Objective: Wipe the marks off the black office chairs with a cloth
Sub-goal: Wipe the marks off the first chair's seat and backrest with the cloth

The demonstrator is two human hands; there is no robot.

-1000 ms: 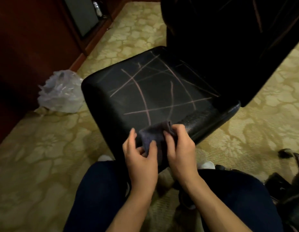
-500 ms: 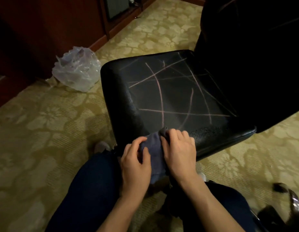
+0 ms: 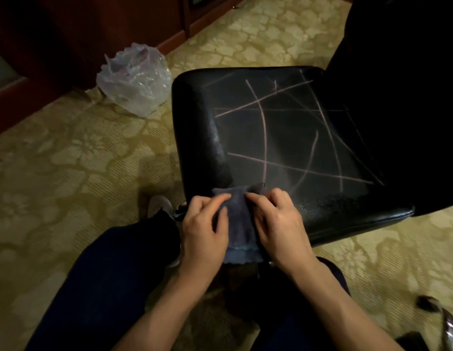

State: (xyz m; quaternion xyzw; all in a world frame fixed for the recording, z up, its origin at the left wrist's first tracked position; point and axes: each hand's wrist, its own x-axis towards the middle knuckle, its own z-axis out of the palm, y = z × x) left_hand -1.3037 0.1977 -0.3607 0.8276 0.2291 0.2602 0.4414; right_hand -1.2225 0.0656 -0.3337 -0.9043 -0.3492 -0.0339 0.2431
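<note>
Both the left hand (image 3: 203, 228) and right hand (image 3: 278, 224) pinch the blue-grey cloth (image 3: 239, 224) at the chair seat (image 3: 195, 138) front edge. The chalk marks (image 3: 283, 138) lie just beyond the fingertips, nearer the right hand.

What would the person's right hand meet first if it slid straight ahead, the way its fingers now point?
Probably the cloth it already pinches, then the marked seat of the black chair. The right hand points up and slightly left toward the chalk lines; depth is unclear.

chair backrest (image 3: 402, 97) lost in shadow, cloth (image 3: 239, 224) edges under hands
</note>
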